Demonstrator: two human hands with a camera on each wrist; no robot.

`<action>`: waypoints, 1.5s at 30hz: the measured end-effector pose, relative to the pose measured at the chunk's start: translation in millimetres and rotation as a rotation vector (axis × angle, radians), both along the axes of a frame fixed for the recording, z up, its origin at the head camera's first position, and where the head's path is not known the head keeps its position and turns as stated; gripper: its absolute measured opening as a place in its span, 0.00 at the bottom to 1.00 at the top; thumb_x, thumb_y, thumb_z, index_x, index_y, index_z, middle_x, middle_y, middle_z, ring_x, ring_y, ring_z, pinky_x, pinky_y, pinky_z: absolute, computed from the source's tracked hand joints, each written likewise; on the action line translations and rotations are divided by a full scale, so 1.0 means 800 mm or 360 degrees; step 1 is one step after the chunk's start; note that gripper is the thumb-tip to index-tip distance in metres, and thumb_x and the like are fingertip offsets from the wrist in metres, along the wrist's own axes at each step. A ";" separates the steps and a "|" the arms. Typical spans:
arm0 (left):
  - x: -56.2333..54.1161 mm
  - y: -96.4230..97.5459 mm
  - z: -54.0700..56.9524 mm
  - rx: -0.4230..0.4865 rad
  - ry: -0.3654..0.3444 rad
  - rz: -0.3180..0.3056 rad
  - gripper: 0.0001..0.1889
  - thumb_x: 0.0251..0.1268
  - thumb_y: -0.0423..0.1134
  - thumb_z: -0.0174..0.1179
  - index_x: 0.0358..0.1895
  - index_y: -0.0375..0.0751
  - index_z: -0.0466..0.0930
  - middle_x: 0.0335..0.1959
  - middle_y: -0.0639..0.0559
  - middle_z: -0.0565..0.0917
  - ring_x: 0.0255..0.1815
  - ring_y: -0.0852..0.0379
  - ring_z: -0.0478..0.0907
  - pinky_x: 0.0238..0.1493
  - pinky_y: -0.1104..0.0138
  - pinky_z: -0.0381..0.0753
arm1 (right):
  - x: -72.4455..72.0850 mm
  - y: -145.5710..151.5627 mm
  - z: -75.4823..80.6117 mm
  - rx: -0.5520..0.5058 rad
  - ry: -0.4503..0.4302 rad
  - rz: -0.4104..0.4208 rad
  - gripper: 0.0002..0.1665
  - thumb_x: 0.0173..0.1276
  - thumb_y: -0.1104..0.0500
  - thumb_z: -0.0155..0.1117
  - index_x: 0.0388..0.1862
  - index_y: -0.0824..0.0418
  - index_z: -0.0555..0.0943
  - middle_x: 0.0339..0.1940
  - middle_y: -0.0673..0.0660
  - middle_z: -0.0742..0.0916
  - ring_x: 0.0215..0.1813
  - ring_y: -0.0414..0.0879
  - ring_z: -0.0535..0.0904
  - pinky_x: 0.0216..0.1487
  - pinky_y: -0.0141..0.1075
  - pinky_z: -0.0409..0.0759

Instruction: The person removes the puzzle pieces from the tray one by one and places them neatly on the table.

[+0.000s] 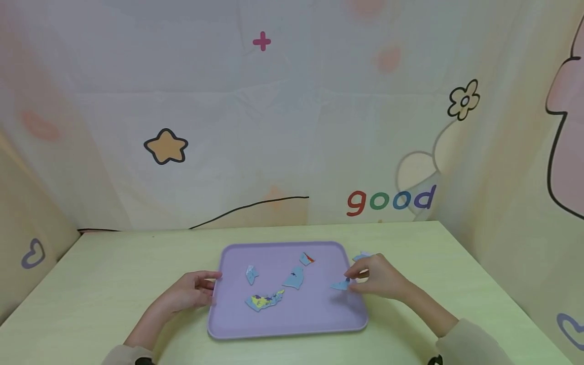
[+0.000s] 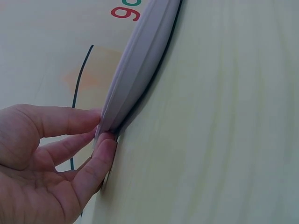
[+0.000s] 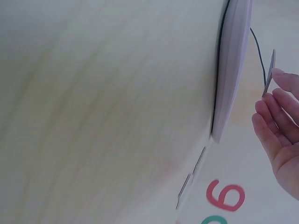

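A light-blue, irregular puzzle piece [image 1: 338, 286] is pinched between the thumb and fingers of my right hand [image 1: 380, 276], over the right side of a purple tray [image 1: 319, 317]. In the right wrist view this thin puzzle piece [image 3: 269, 74] is edge-on, raised above the tray rim. My left hand [image 1: 191, 291] grips the tray's left edge, thumb and fingers on the rim in the left wrist view. On the tray lie a small blue piece [image 1: 251, 275], a larger blue piece [image 1: 294, 278], a red-edged piece [image 1: 307, 259] and a yellow-patterned section [image 1: 264, 301].
More blue puzzle pieces [image 1: 362, 256] lie on the pale wooden table [image 1: 137, 263] just right of the tray, partly behind my right hand. A printed cloth backdrop [image 1: 274, 152] rises behind the table and along both sides.
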State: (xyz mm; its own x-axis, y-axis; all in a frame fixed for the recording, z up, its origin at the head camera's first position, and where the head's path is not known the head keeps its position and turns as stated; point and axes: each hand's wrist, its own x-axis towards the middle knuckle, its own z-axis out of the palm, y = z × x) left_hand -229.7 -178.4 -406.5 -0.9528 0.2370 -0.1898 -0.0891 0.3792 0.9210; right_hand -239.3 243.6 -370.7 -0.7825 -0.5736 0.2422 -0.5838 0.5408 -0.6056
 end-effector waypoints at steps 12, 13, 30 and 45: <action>0.001 -0.001 0.001 -0.0010 0.0023 -0.0026 0.33 0.43 0.21 0.63 0.59 0.26 0.66 0.42 0.39 0.74 0.38 0.53 0.73 0.35 0.66 0.76 | -0.004 0.057 -0.010 0.0033 0.0034 -0.0198 0.12 0.47 0.64 0.72 0.30 0.69 0.84 0.30 0.58 0.86 0.35 0.46 0.82 0.37 0.37 0.81; 0.001 -0.001 0.001 -0.0014 0.0025 -0.0025 0.33 0.43 0.21 0.64 0.59 0.26 0.66 0.42 0.39 0.74 0.38 0.53 0.73 0.35 0.66 0.76 | -0.004 0.061 -0.010 0.0041 0.0033 -0.0221 0.12 0.47 0.63 0.73 0.30 0.70 0.84 0.30 0.58 0.86 0.35 0.46 0.82 0.37 0.37 0.81; -0.002 0.000 -0.001 -0.0039 0.0042 -0.0006 0.32 0.42 0.21 0.64 0.58 0.26 0.67 0.42 0.38 0.75 0.39 0.54 0.75 0.38 0.65 0.77 | -0.009 0.079 -0.017 0.0235 -0.0005 -0.0259 0.11 0.47 0.63 0.71 0.29 0.69 0.84 0.27 0.55 0.86 0.29 0.35 0.77 0.30 0.28 0.77; 0.000 -0.002 -0.001 0.0006 0.0037 -0.0038 0.32 0.43 0.21 0.63 0.58 0.25 0.67 0.41 0.39 0.74 0.38 0.53 0.72 0.36 0.67 0.76 | -0.006 0.075 -0.015 0.0318 -0.0050 -0.0246 0.12 0.47 0.65 0.70 0.31 0.71 0.84 0.27 0.54 0.86 0.28 0.35 0.72 0.28 0.28 0.74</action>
State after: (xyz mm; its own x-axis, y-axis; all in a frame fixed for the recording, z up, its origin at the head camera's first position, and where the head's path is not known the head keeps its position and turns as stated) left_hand -230.0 -180.1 -406.9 -0.9510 0.2601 -0.1669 -0.0589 0.3778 0.9240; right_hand -244.3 303.6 -382.4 -0.8699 -0.4808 0.1099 -0.4676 0.7330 -0.4941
